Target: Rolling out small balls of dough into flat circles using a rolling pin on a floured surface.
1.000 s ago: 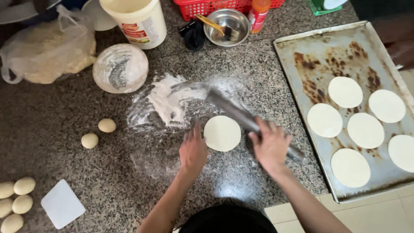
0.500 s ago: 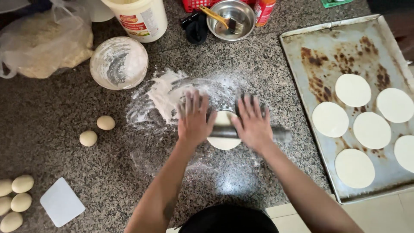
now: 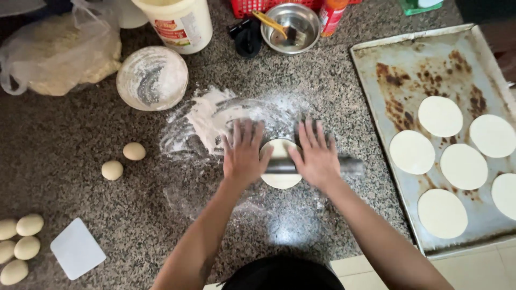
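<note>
My left hand and my right hand lie flat, palms down and fingers spread, on a dark rolling pin. The pin rests across a round flat dough disc on the floured patch of the speckled granite counter. Most of the pin is hidden under my palms; its right end sticks out past my right hand. Two small dough balls sit to the left of my left hand.
A stained metal baking tray at the right holds several rolled dough discs. At the back stand a floured glass bowl, a white bucket, a plastic bag of dough and a steel bowl. Several dough balls and a white scraper lie at lower left.
A second ago the pin lay slanted beside the disc with my right hand grasping it. Both palms then came onto it, and it has rolled slightly toward me across the disc.
</note>
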